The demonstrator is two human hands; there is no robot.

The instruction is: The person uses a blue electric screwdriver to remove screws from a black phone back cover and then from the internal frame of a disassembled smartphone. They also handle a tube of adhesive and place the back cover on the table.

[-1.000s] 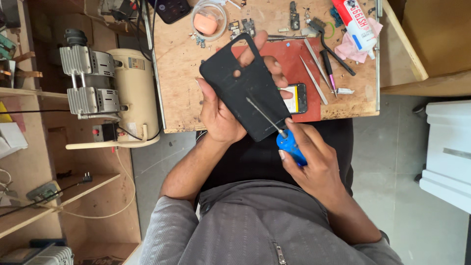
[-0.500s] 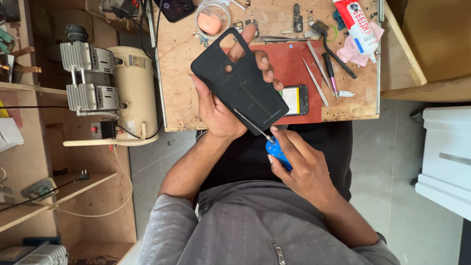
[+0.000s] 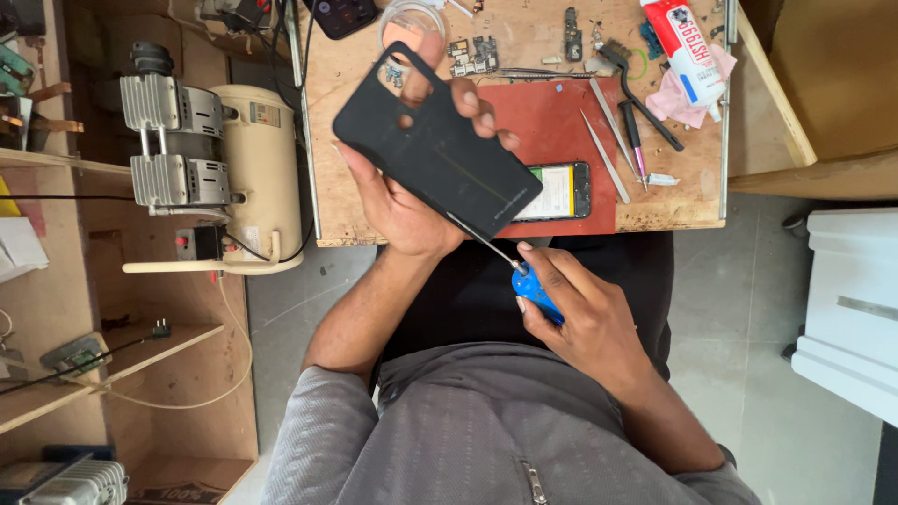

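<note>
Cream metal compressor stands left of the wooden counter. The left hand clasps the black flat phone back cover above the counter; the right hand grasps the blue-handled screwdriver, tip under the cover. Slipping could scratch it. A white-and-red tube lies far right.

A red-and-white tube package lies at the surface's far right corner. A phone with a lit yellowish-white screen lies on the red mat.
</note>
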